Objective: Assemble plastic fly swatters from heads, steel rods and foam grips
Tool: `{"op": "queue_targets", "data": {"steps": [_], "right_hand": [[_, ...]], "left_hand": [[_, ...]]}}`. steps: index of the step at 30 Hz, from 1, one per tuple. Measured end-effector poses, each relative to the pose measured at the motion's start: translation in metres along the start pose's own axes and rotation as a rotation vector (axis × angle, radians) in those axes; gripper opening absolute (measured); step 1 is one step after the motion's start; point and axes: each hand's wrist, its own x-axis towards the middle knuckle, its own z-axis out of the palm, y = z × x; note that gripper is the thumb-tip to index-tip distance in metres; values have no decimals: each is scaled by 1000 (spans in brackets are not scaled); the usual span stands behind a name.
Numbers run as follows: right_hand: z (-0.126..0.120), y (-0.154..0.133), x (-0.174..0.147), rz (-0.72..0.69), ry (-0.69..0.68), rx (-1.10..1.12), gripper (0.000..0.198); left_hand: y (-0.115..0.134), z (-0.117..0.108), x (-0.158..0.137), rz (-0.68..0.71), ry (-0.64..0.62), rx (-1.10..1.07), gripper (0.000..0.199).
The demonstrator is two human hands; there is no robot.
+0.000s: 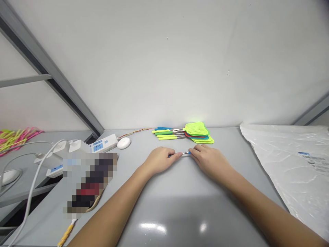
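My left hand and my right hand are close together over the grey table, both closed on one thin item. Between them shows a short shiny metal rod of a fly swatter, with a bit of blue at my right fingertips. My left thumb presses along its other end, and most of that end is covered by the fingers. My right hand hides the rest of it. Just beyond lies a pile of fly swatters with yellow-green, red and blue mesh heads pointing right, their coloured grips to the left.
On the right lies a white plastic bag. To the left are a power strip with plugs and cables, a round white device and a blurred-out phone. Pink and yellow strands sit far left. A white wall closes the back.
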Motion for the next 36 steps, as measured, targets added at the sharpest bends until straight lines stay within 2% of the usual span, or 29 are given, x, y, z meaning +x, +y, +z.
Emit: {"op": "queue_targets", "data": {"steps": [13, 21, 36], "right_hand": [[2, 3, 1, -103, 52, 17, 23], [2, -1, -1, -179, 70, 32, 24], [4, -2, 1, -199, 57, 21, 27]], "left_hand": [[8, -3, -5, 52, 46, 233, 59], [13, -11, -11, 23, 19, 268, 61], [10, -2, -7, 46, 7, 282, 58]]}}
